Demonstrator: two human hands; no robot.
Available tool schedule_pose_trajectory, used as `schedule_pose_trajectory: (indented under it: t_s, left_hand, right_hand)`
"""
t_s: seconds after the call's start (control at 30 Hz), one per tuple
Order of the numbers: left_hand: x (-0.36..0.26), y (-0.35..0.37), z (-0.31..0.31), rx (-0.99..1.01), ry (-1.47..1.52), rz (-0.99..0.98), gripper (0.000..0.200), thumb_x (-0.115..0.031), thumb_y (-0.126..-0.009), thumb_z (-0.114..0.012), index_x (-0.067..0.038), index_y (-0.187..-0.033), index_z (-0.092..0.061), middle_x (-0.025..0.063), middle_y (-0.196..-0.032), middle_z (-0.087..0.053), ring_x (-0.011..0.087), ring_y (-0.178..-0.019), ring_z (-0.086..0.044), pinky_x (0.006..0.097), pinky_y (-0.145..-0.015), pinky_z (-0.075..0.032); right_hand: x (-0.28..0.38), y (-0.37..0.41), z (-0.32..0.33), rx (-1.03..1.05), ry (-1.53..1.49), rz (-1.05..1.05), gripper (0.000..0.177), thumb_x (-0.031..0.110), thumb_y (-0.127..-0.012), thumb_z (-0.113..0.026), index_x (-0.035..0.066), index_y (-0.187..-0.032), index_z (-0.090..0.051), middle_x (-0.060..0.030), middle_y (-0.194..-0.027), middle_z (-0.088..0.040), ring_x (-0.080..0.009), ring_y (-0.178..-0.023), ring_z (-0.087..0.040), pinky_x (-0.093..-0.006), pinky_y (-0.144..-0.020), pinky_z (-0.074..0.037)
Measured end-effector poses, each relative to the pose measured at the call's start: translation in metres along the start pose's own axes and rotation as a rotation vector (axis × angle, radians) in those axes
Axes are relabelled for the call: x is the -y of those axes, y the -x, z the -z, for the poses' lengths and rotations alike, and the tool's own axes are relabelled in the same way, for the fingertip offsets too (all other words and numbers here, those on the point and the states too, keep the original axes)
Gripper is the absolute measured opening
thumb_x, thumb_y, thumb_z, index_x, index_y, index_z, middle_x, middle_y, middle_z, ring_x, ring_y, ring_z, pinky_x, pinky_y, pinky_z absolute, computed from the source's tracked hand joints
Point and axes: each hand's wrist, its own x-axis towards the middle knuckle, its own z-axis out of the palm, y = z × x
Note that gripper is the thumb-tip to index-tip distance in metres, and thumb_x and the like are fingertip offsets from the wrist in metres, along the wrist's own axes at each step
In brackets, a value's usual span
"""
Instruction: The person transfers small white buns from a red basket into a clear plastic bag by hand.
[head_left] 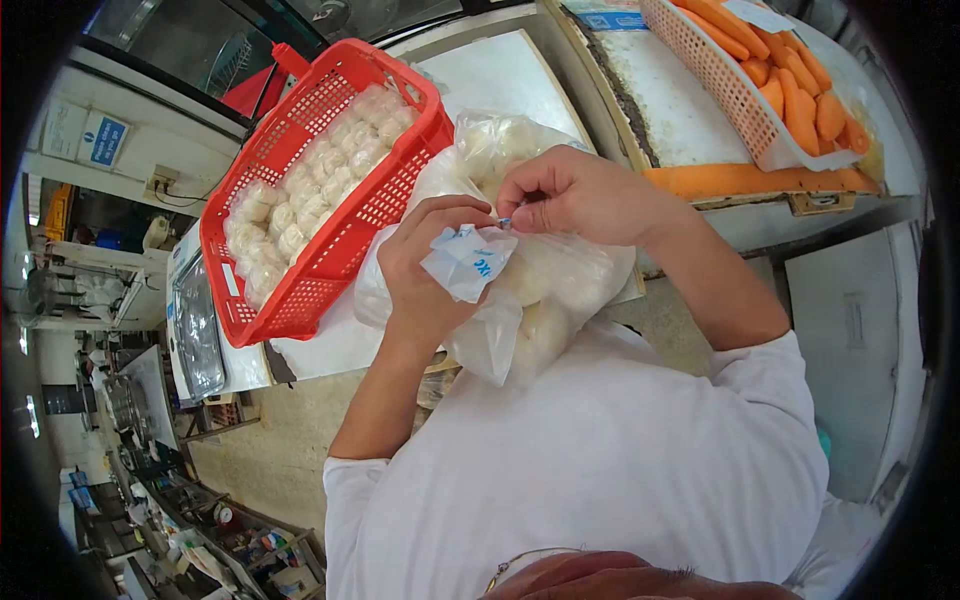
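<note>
My left hand (425,275) grips the gathered neck of a clear plastic bag (560,280) full of pale round items, held against my white shirt. A white label with blue print (468,260) lies over that hand's fingers. My right hand (575,195) pinches a small blue tie (506,222) at the bag's top, fingertips touching those of the left hand. I cannot tell exactly what the round items are.
A red plastic basket (400,180) holding several wrapped white items stands on a white counter (500,75) just left of the hands. A pale orange basket (725,90) of carrots (800,100) sits at the upper right. A metal tray (197,320) lies at the counter's left end.
</note>
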Motion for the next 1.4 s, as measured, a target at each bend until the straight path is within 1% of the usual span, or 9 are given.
schedule_pose_trajectory:
  t_s: [0.27, 0.33, 0.53, 0.67, 0.7, 0.83, 0.93, 1.17, 1.4]
  left_hand:
    - [0.003, 0.003, 0.001, 0.006, -0.065, -0.153, 0.028, 0.004, -0.066, -0.078, 0.001, -0.091, -0.066, 0.014, -0.094, -0.072, 0.0227, -0.083, -0.07, 0.0317, -0.074, -0.055]
    - [0.001, 0.004, 0.001, 0.0, -0.062, -0.095, 0.03, 0.004, -0.067, -0.078, 0.002, -0.093, -0.064, 0.0148, -0.093, -0.072, 0.0224, -0.084, -0.071, 0.0315, -0.074, -0.055]
    - [0.003, 0.008, -0.002, -0.029, -0.011, -0.013, 0.036, 0.004, -0.072, -0.077, -0.001, -0.094, -0.05, 0.018, -0.092, -0.071, 0.0214, -0.085, -0.071, 0.0306, -0.073, -0.056]
    - [0.003, 0.01, -0.005, -0.038, 0.0, -0.037, 0.04, 0.003, -0.073, -0.078, -0.004, -0.092, -0.043, 0.019, -0.091, -0.071, 0.0209, -0.084, -0.071, 0.03, -0.073, -0.056]
    - [0.005, 0.012, -0.005, -0.037, -0.001, -0.037, 0.04, 0.003, -0.073, -0.078, -0.004, -0.092, -0.043, 0.019, -0.091, -0.071, 0.0209, -0.084, -0.071, 0.03, -0.073, -0.056]
    - [0.001, 0.008, 0.001, -0.024, -0.078, -0.153, 0.034, -0.001, -0.067, -0.082, -0.002, -0.091, -0.057, 0.0147, -0.091, -0.072, 0.0216, -0.081, -0.072, 0.03, -0.069, -0.055]
    - [-0.013, 0.003, 0.001, -0.023, -0.212, -0.185, 0.03, -0.005, -0.062, -0.083, -0.004, -0.087, -0.066, 0.0112, -0.09, -0.071, 0.0229, -0.077, -0.071, 0.031, -0.065, -0.055]
    - [-0.018, -0.001, -0.008, -0.085, -0.338, -0.154, 0.028, -0.005, -0.057, -0.081, -0.004, -0.082, -0.068, 0.0091, -0.085, -0.068, 0.0246, -0.069, -0.067, 0.0336, -0.057, -0.053]
    - [-0.022, -0.003, -0.003, -0.031, -0.312, -0.132, 0.024, -0.001, -0.058, -0.075, -0.002, -0.08, -0.066, 0.0084, -0.089, -0.066, 0.0255, -0.068, -0.066, 0.0345, -0.056, -0.052]
  right_hand:
    - [0.002, 0.006, -0.002, 0.036, -0.019, 0.024, 0.009, 0.006, -0.089, -0.064, -0.001, -0.094, -0.069, -0.001, -0.081, -0.065, -0.0106, -0.079, -0.057, -0.0275, -0.075, -0.046]
    - [0.0, 0.009, -0.018, -0.276, 0.2, 0.189, 0.012, 0.005, -0.087, -0.064, -0.003, -0.094, -0.07, -0.01, -0.084, -0.068, -0.0199, -0.081, -0.063, -0.0315, -0.076, -0.049]
    - [0.012, 0.016, -0.031, -0.409, 0.438, 0.218, 0.012, 0.003, -0.085, -0.064, -0.003, -0.093, -0.069, -0.0189, -0.092, -0.068, -0.0306, -0.089, -0.065, -0.038, -0.077, -0.049]
    - [0.009, 0.015, -0.021, -0.338, 0.524, 0.23, 0.012, 0.005, -0.086, -0.063, -0.003, -0.093, -0.069, -0.0183, -0.087, -0.067, -0.0303, -0.087, -0.065, -0.0385, -0.077, -0.049]
    - [0.005, 0.013, -0.015, -0.225, 0.463, 0.22, 0.011, 0.004, -0.087, -0.064, -0.002, -0.095, -0.068, -0.013, -0.087, -0.066, -0.0242, -0.085, -0.063, -0.0354, -0.076, -0.048]
    - [0.004, 0.004, -0.001, -0.025, 0.233, 0.074, 0.011, 0.007, -0.091, -0.064, -0.001, -0.098, -0.067, -0.0042, -0.087, -0.066, -0.0128, -0.083, -0.059, -0.0289, -0.074, -0.047]
    - [0.01, 0.005, -0.003, -0.086, 0.129, -0.061, 0.013, 0.009, -0.094, -0.062, -0.002, -0.099, -0.067, -0.0023, -0.087, -0.067, -0.0089, -0.082, -0.057, -0.0259, -0.075, -0.047]
    - [0.011, 0.005, -0.004, -0.065, 0.126, -0.025, 0.017, 0.011, -0.092, -0.059, -0.002, -0.098, -0.069, -0.0081, -0.087, -0.07, -0.0145, -0.082, -0.062, -0.0306, -0.077, -0.049]
    - [0.022, 0.007, -0.017, -0.266, 0.258, 0.026, 0.014, 0.006, -0.087, -0.061, -0.003, -0.094, -0.07, -0.0141, -0.088, -0.07, -0.022, -0.084, -0.066, -0.0336, -0.077, -0.05]
